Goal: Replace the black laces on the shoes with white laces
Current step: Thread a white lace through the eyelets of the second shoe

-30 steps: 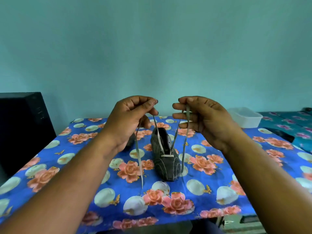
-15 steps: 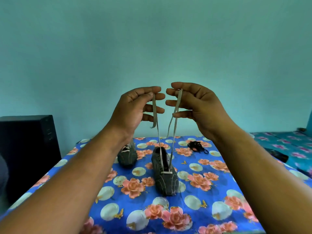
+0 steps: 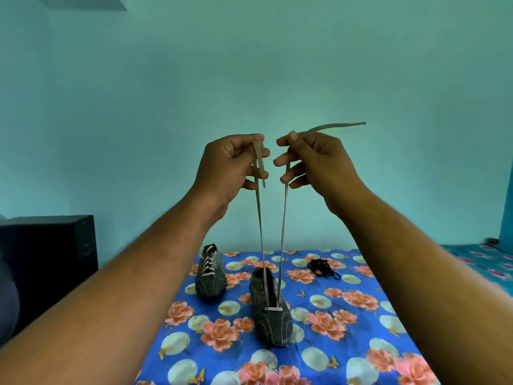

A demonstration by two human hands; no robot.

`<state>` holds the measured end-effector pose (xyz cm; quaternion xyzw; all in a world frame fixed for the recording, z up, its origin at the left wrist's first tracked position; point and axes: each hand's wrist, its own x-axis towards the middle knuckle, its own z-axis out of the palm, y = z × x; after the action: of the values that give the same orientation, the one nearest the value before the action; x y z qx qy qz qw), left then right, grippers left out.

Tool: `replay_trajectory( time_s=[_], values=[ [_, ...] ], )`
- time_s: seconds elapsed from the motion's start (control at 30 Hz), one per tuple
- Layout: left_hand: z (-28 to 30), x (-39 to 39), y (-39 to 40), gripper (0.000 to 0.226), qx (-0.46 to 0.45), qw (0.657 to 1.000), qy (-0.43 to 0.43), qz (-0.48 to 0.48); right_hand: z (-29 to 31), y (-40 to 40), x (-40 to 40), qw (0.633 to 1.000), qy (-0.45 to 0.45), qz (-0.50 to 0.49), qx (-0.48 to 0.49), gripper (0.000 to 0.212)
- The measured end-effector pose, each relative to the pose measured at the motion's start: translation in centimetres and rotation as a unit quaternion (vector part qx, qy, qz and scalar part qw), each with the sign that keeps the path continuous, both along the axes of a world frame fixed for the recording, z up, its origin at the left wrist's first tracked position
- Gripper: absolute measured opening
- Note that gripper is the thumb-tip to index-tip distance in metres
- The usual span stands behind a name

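Near shoe (image 3: 270,307) on desk (image 3: 347,329), toe toward wearer, directly below raised hands. White lace (image 3: 282,232) through lowest eyelets only. Left hand (image 3: 229,165), right hand (image 3: 316,162): each pinching one end, pulled taut, level.

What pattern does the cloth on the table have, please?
Blue tablecloth printed with pink roses and white circles, seen in the head view.

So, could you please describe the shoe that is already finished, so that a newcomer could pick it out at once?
Start at the table with the blue floral cloth, where two dark striped shoes stand. The finished shoe is the farther one, on the left near the black box. White lace crosses all the way up it, whereas the nearer shoe has a single white bar.
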<state>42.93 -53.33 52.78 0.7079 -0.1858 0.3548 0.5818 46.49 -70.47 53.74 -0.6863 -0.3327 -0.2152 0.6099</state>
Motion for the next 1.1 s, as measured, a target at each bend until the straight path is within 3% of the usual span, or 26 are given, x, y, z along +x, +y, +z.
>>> replay_trajectory(
  time_s=[0.5,0.9,1.1],
  values=[
    [5.0,-0.9,-1.7,0.029,0.030,0.996,-0.069,0.041,5.6,1.2,-2.3,0.989,-0.122,-0.062,-0.054,0.041],
    [4.1,-0.2,-1.3,0.028,0.021,0.996,-0.070,0.057,3.8,1.6,-1.0,0.984,-0.133,-0.094,-0.071,0.045],
    [-0.8,1.6,0.6,0.024,0.014,0.996,-0.028,0.081,-0.3,0.9,2.0,0.986,-0.084,-0.124,-0.076,0.043]
  ],
)
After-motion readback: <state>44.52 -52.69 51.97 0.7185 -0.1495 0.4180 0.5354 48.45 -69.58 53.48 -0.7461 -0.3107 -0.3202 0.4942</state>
